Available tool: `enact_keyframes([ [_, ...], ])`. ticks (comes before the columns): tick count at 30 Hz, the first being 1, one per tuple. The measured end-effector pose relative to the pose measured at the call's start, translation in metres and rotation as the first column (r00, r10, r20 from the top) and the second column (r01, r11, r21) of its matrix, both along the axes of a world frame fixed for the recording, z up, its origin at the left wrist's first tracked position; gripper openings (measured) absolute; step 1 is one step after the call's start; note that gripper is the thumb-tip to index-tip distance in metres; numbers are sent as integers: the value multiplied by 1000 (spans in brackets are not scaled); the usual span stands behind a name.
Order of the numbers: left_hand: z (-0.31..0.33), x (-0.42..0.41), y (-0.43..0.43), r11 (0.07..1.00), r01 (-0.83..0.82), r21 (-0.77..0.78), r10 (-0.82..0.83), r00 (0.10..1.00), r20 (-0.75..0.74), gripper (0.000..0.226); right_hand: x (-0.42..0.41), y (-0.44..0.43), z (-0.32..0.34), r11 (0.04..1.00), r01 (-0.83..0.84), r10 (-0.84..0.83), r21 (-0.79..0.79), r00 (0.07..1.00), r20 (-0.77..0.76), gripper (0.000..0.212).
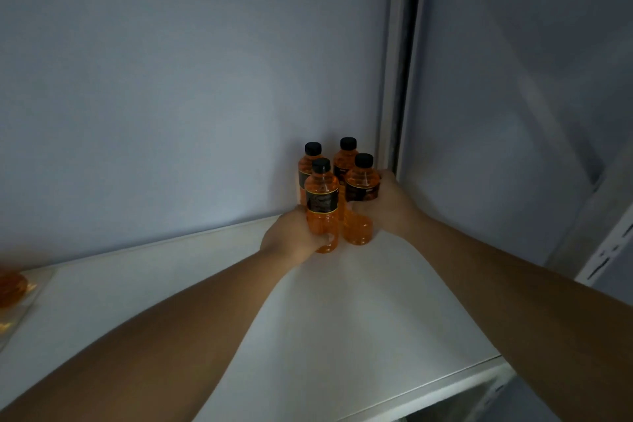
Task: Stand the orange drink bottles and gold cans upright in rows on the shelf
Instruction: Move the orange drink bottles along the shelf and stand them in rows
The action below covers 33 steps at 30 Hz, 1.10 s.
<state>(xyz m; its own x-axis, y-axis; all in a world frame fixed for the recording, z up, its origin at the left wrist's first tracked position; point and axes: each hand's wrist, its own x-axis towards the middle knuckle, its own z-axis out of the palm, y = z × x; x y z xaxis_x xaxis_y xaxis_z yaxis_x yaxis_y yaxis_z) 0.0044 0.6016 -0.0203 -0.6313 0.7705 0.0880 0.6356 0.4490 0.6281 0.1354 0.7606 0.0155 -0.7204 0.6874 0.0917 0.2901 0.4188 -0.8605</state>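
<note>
Orange bottles upright, wall behind, post beside

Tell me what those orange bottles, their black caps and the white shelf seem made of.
The orange drink bottles look like clear glossy plastic: light glows through the liquid. Their round black caps seem matte plastic. The flat white shelf looks smooth and painted, perhaps metal or laminate.
</note>
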Motion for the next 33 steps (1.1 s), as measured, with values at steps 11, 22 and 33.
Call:
enact_keyframes([
  [11,-4,-5,-51,981,-94,-169,72,989,-128,78,26,-31,-20,989,148,-147,-17,989,14,69],
  [22,-3,-4,-170,981,-84,-173,81,996,-29,66,43,-133,-28,983,163,-175,79,967,187,39],
  [33,-5,-30,-375,924,-274,-266,252,961,-116,65,-54,-323,-33,955,-247,170,161,907,384,73],
])
